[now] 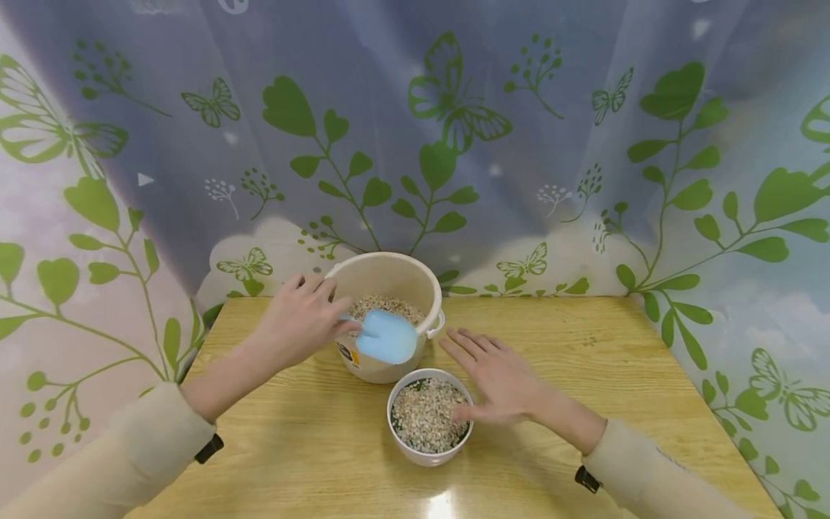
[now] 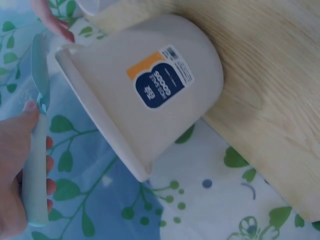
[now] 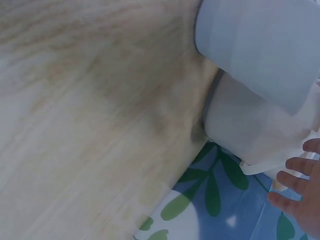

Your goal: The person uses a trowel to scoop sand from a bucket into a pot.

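Left hand (image 1: 298, 317) grips scoop (image 1: 389, 339) | eleven o'clock from bowl (image 1: 430, 459) | likely light, stiff; best by handle (image 2: 35, 167) | right hand (image 1: 502, 382) holds nothing

Table (image 1: 570, 353): one, yellow-toned wood-grain top, straight edges; a bright patch of reflected light (image 1: 440, 504) on the near part. Curtain (image 1: 376, 79): printed hanging, softly folded, behind the table and along its left and right sides; blue-grey ground at centre, paler at the flanks, white cloud shapes (image 1: 279, 234) low down; green butterflies (image 1: 452, 108), leafy stems (image 1: 437, 166), berry sprigs (image 1: 91, 94).
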The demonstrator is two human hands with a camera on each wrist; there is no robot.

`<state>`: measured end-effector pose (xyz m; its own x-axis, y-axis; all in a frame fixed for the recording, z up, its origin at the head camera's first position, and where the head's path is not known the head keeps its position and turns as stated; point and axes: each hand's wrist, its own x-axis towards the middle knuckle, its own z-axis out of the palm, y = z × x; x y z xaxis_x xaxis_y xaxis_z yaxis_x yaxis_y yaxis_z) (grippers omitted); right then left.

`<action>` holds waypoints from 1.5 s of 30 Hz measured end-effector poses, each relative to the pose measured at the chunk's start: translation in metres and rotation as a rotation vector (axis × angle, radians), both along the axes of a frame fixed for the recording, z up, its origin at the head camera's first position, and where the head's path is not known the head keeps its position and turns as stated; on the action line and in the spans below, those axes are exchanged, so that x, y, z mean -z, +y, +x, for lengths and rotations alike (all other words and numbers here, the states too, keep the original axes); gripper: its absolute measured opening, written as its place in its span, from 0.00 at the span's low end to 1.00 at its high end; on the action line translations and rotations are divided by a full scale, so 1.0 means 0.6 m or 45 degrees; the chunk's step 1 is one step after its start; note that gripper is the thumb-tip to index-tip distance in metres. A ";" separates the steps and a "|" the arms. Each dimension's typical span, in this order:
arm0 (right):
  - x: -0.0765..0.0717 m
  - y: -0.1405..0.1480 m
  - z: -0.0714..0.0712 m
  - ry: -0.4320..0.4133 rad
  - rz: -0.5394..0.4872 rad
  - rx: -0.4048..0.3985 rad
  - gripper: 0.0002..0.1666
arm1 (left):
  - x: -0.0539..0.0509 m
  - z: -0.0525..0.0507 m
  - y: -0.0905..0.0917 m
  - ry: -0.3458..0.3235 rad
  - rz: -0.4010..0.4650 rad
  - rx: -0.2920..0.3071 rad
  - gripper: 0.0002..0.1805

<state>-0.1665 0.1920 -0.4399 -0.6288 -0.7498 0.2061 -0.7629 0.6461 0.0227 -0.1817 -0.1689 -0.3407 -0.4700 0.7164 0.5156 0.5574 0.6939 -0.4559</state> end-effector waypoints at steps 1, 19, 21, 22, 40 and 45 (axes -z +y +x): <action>-0.003 0.000 -0.003 -0.002 -0.008 0.004 0.66 | -0.001 -0.003 -0.002 0.011 0.000 -0.004 0.23; -0.065 -0.028 -0.041 -0.076 -0.084 0.155 0.62 | -0.004 -0.062 -0.026 0.030 -0.015 -0.120 0.26; -0.069 -0.032 -0.048 -0.078 -0.083 0.163 0.62 | -0.002 -0.069 -0.027 0.030 -0.019 -0.138 0.26; -0.071 -0.034 -0.051 -0.086 -0.079 0.173 0.62 | -0.001 -0.073 -0.028 0.022 -0.021 -0.151 0.26; -0.060 -0.051 -0.108 -0.129 -0.070 0.315 0.66 | 0.027 -0.126 -0.040 -0.101 -0.053 -0.262 0.22; -0.059 -0.059 -0.119 -0.151 -0.054 0.350 0.63 | 0.030 -0.135 -0.037 -0.121 -0.106 -0.291 0.22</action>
<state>-0.2378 0.1568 -0.4046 -0.8284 -0.5406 0.1464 -0.5552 0.8271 -0.0872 -0.2626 -0.1910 -0.3587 -0.6681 0.6242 0.4050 0.4333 0.7689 -0.4702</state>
